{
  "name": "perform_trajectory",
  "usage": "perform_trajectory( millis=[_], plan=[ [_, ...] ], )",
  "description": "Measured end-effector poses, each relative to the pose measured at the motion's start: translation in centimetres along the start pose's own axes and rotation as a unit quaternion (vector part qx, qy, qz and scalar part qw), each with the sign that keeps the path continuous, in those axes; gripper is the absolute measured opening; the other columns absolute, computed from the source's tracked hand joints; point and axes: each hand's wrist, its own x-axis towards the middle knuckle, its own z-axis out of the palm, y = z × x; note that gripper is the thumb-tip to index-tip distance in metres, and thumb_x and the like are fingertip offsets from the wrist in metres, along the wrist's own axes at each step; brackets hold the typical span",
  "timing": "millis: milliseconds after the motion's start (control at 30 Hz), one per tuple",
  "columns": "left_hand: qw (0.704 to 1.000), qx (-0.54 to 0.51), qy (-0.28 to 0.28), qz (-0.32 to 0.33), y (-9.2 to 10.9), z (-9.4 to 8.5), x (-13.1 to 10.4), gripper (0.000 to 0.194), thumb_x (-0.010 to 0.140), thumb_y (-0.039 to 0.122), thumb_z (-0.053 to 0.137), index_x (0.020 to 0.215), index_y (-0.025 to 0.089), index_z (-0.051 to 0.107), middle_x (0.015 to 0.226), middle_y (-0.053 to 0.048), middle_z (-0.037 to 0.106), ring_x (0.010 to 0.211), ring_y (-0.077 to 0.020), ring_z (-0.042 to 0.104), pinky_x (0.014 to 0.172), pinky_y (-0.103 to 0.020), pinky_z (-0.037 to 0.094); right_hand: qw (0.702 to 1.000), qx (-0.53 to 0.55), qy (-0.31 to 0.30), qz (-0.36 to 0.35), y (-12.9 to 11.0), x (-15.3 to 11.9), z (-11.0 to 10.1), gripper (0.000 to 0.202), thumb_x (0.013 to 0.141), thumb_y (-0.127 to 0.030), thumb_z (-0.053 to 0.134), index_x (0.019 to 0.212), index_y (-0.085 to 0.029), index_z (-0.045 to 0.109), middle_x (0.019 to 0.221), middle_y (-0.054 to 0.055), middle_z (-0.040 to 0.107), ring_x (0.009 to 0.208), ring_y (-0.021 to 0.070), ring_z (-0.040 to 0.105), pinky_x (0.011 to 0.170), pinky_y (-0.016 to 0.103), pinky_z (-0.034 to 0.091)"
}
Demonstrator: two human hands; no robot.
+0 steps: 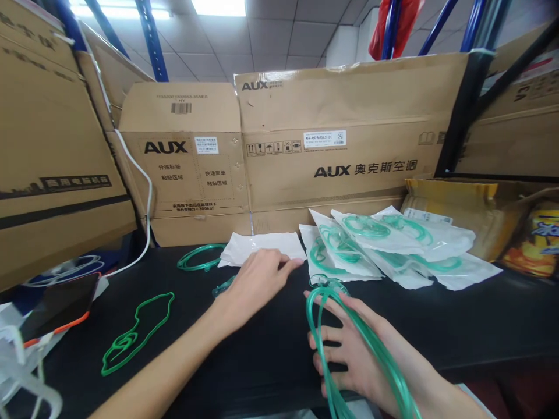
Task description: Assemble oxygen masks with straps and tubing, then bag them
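Observation:
My left hand (255,279) reaches palm down to the near edge of a flat white pouch (253,247). Its thumb stands apart from the bent index finger; the other fingertips are hidden. A loop of clear green tubing (321,343) hangs over my right hand (362,343), held at the thumb, with the other fingers spread below. Clear looped parts (329,284) gather at the top of this tubing. Beside the pouch lies another green tubing coil (192,259), and a small clear green piece (223,286) shows partly behind my left hand.
Several white pouches with green tubing (371,230) are piled at the back right. A green band (137,331) and an orange-edged phone (65,308) lie at the left on the black tabletop (262,361). Cardboard boxes (362,128) stand along the back.

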Motion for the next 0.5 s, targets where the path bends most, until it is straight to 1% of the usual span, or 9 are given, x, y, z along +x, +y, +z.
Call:
perform_trajectory(
  millis=[33,100,167,233,300,400,500],
  plan=[
    [0.999,0.039,0.000,0.004,-0.4,0.1,1.1,0.048,0.105,0.051,0.046,0.102,0.018,0.080,0.102,-0.013,0.078,0.101,-0.0310,0.069,0.088,-0.037,0.045,1.000,-0.002,-0.003,0.004,0.0,-0.1,-0.1,0.053,0.101,-0.057,0.042,0.143,-0.025,0.043,0.088,0.007,0.069,0.071,0.0221,0.068,0.067,0.038,0.055],
    [0.997,0.077,-0.018,0.008,-1.1,0.6,3.3,0.042,0.102,0.050,0.053,0.110,0.018,0.079,0.113,-0.015,0.076,0.110,-0.0323,0.068,0.093,-0.038,0.046,1.000,-0.001,-0.008,0.012,0.1,-0.4,-0.3,0.052,0.102,-0.058,0.039,0.139,-0.023,0.046,0.088,0.007,0.068,0.070,0.0212,0.067,0.064,0.035,0.055],
    [0.994,0.099,-0.038,-0.005,-1.5,1.4,5.3,0.044,0.100,0.053,0.056,0.115,0.016,0.076,0.120,-0.016,0.074,0.116,-0.0322,0.066,0.098,-0.040,0.047,1.000,-0.004,-0.011,0.019,0.2,-0.8,-0.6,0.052,0.102,-0.059,0.036,0.136,-0.021,0.048,0.090,0.008,0.068,0.070,0.0211,0.068,0.063,0.035,0.055],
    [0.990,0.128,-0.057,-0.033,-1.6,2.5,6.9,0.044,0.100,0.052,0.057,0.119,0.015,0.072,0.123,-0.015,0.071,0.116,-0.0296,0.065,0.100,-0.045,0.049,1.000,-0.016,-0.007,0.026,0.2,-1.2,-1.0,0.052,0.102,-0.059,0.035,0.134,-0.020,0.049,0.090,0.009,0.069,0.069,0.0219,0.068,0.061,0.035,0.055],
    [0.982,0.156,-0.076,-0.072,-1.5,3.5,8.3,0.039,0.100,0.047,0.061,0.123,0.015,0.067,0.125,-0.012,0.068,0.114,-0.0267,0.066,0.100,-0.049,0.052,0.999,-0.030,0.009,0.034,0.2,-1.7,-1.3,0.050,0.102,-0.059,0.037,0.131,-0.020,0.049,0.088,0.009,0.070,0.068,0.0231,0.069,0.058,0.033,0.054],
    [0.970,0.187,-0.099,-0.123,-1.3,4.5,9.8,0.036,0.100,0.038,0.064,0.128,0.016,0.063,0.129,-0.011,0.064,0.112,-0.0261,0.065,0.096,-0.049,0.055,0.997,-0.048,0.040,0.043,0.1,-2.6,-1.9,0.048,0.102,-0.059,0.038,0.127,-0.021,0.051,0.086,0.010,0.072,0.066,0.0242,0.071,0.054,0.029,0.049],
    [0.962,0.201,-0.111,-0.150,-1.1,5.1,10.9,0.037,0.100,0.036,0.064,0.131,0.016,0.061,0.131,-0.012,0.063,0.112,-0.0263,0.065,0.094,-0.048,0.057,0.995,-0.064,0.055,0.050,0.0,-3.3,-2.3,0.048,0.102,-0.060,0.038,0.123,-0.019,0.054,0.085,0.011,0.073,0.067,0.0247,0.073,0.055,0.027,0.049]
  ],
)
